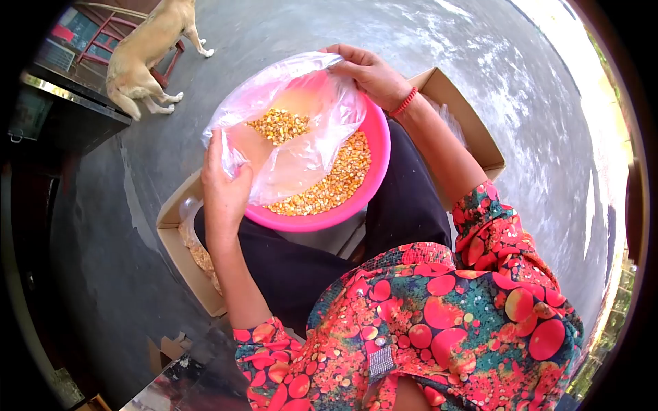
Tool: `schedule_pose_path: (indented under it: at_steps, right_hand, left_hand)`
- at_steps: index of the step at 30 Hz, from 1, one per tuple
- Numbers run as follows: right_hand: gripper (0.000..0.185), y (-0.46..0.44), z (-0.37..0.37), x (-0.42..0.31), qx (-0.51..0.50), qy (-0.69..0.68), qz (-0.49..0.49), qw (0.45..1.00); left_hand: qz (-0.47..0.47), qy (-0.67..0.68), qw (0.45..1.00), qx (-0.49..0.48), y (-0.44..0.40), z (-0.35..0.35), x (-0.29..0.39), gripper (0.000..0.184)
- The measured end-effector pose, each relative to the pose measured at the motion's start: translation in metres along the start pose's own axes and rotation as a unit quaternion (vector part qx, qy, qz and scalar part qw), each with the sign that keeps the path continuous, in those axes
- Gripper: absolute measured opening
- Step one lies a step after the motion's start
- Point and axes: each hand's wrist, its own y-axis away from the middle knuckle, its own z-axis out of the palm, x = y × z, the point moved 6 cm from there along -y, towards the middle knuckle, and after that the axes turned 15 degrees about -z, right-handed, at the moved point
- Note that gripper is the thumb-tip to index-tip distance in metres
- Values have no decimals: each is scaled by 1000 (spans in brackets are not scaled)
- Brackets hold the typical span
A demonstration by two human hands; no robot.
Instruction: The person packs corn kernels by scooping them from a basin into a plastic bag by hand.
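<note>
Brightly patterned in red, green and dark blue, the person's shirt (439, 315) lay nearest the camera, its loose sleeves ending around the forearms. Beyond it, dark trousers (411, 192) covered the legs, and a round pink bowl (382, 147) sat over and between them. Yellow-orange corn kernels (336, 185) lay in the bowl, mostly visible along its near and right side.

Over the bowl, both hands gripped a clear plastic bag (291, 168), spreading its mouth wide. The left hand (226, 190) pinched the bag's left edge between thumb and fingers; the right hand (375, 74), above a red bracelet (404, 101), clasped the far right edge. A smaller heap of kernels (279, 125) showed within the bag's opening.

To the left of the bowl stood a cardboard box (190, 270) with a plastic bag of orange-brown contents, too unclear to name. Another cardboard box (473, 103), at the right, held clear plastic. Farther off, a tan dog (147, 55) stood on the grey floor (521, 205), its head out of view.
</note>
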Motion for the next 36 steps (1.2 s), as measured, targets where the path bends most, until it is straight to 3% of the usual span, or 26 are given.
schedule_pose_path:
  at_steps: [2,3,4,5,6,8,10,12,13,16,22,24,25,26,30,32,34,36]
  right_hand:
    - [31,4,-14,23,-43,172,20,984]
    - [28,9,-27,36,-23,293,-56,954]
    - [28,16,-34,44,-20,293,-55,954]
    - [25,25,-43,52,-73,475,-36,876]
    - [24,32,-48,56,-127,636,-14,761]
    - [23,64,-29,75,-319,609,60,724]
    - [25,96,-18,111,-314,598,70,734]
    - [27,115,17,93,-272,566,-4,778]
    - [30,115,34,99,-315,591,-119,733]
    - [29,117,59,97,-257,639,-149,710]
    - [29,104,51,119,-251,564,-102,780]
    - [34,98,43,111,-261,466,2,845]
    - [33,93,38,122,-302,473,-53,826]
    - [31,97,23,134,-347,463,-24,815]
    - [27,93,-7,92,-237,249,269,900]
    - [22,88,-15,65,-155,97,331,926]
    - [17,74,-8,35,-119,28,257,959]
    - [16,63,11,12,-123,-32,246,961]
  left_hand:
    - [-10,-21,1000,-15,2,28,-26,65]
    - [-9,-15,1000,-15,5,38,-34,66]
    - [-8,-9,1000,-15,8,46,-38,67]
    - [-8,-10,1000,-19,8,52,-42,67]
    - [-7,11,1000,-16,8,55,-46,68]
    - [-10,32,999,-13,10,60,-48,70]
    - [3,42,999,-4,9,64,-38,71]
    - [23,24,999,13,12,70,-33,70]
    - [24,20,999,11,14,73,-32,71]
    - [21,21,1000,-3,19,75,-30,71]
    - [15,26,999,24,17,70,-43,70]
    - [0,61,998,20,15,69,-46,69]
    - [-1,62,998,21,13,69,-46,69]
    - [-1,63,998,24,12,69,-46,69]
    - [13,54,998,28,12,69,-45,68]
    - [16,40,999,25,14,68,-39,71]
    - [17,25,999,20,16,69,-39,73]
    - [4,37,999,-23,17,78,-46,78]
